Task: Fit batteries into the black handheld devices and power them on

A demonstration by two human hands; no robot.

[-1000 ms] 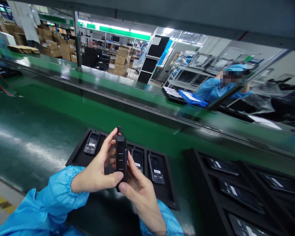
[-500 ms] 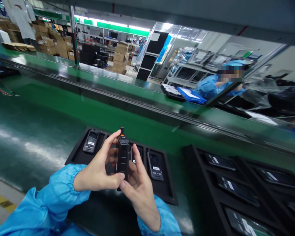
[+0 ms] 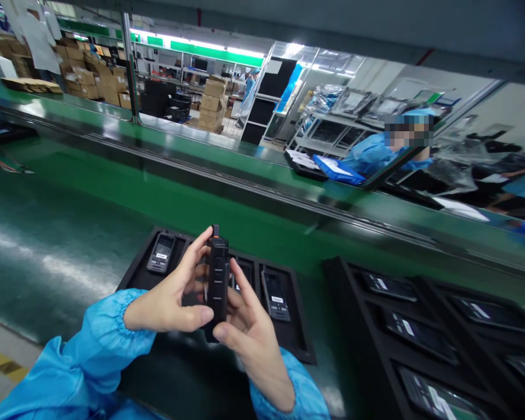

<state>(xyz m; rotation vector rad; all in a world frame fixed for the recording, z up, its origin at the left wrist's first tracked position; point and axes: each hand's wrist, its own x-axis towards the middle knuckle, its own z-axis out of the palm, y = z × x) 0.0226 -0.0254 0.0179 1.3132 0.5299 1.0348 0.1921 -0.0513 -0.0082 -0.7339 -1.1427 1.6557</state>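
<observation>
Between both hands I hold a black handheld radio [image 3: 217, 280], upright and edge-on, with a short stub and a bit of orange at its top. My left hand [image 3: 175, 294] grips its left side, index finger up at the stub and thumb near the lower edge. From the right, my right hand [image 3: 249, 326] closes on it, thumb at the bottom end. Behind the hands lies a black foam tray [image 3: 304, 326]. In it, one radio [image 3: 161, 254] lies at the left and another radio [image 3: 276, 294] at the right; a third is partly covered by my fingers.
At the right, a thicker black tray [image 3: 354, 326] holds several similar devices with white labels. The green bench [image 3: 70, 233] runs under everything, with a raised metal-edged ledge [image 3: 262, 184] behind. Across it sits a person in blue [image 3: 370, 153], beside a blue folder [image 3: 338, 169].
The radio has turned slightly in my hands, so its narrow side faces me more squarely and less of its orange top shows. My left thumb has moved apart from my right thumb.
</observation>
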